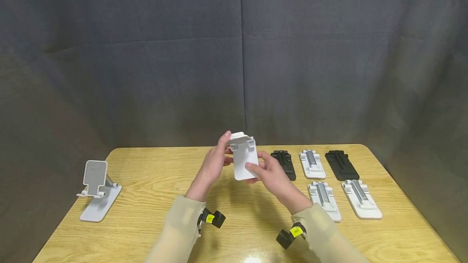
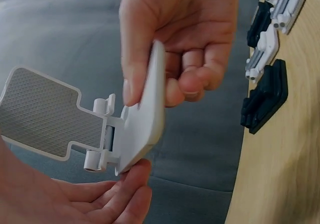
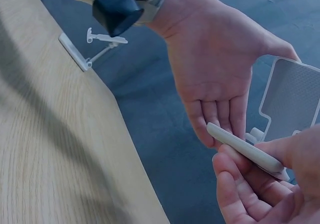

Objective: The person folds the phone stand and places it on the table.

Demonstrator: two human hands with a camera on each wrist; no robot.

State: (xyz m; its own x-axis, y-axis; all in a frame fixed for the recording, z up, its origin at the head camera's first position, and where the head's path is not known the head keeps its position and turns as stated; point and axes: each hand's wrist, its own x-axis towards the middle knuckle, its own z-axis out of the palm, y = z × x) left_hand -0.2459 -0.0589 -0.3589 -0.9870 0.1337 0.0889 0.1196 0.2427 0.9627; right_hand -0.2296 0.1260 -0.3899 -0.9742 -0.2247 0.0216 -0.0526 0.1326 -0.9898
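Note:
A white phone stand (image 1: pixel 245 164), partly unfolded, is held up above the table in both hands. My right hand (image 1: pixel 268 171) pinches its flat base, thumb on the near face and fingers behind. The hinged panel with a grey textured pad (image 2: pixel 45 114) tilts away from the base. Alongside it, my left hand (image 1: pixel 213 161) has its thumb at the panel's edge. The left fingers (image 3: pixel 225 116), fairly straight, reach to the hinge end of the base. Small white hooks (image 2: pixel 101 105) stick out by the hinge.
At the table's left stands an unfolded white phone stand (image 1: pixel 96 173). Several folded ones lie to the right, among them a black stand (image 1: pixel 341 165) and a white stand (image 1: pixel 362 199). A dark curtain (image 1: pixel 175 72) hangs behind the wooden table (image 1: pixel 153 218).

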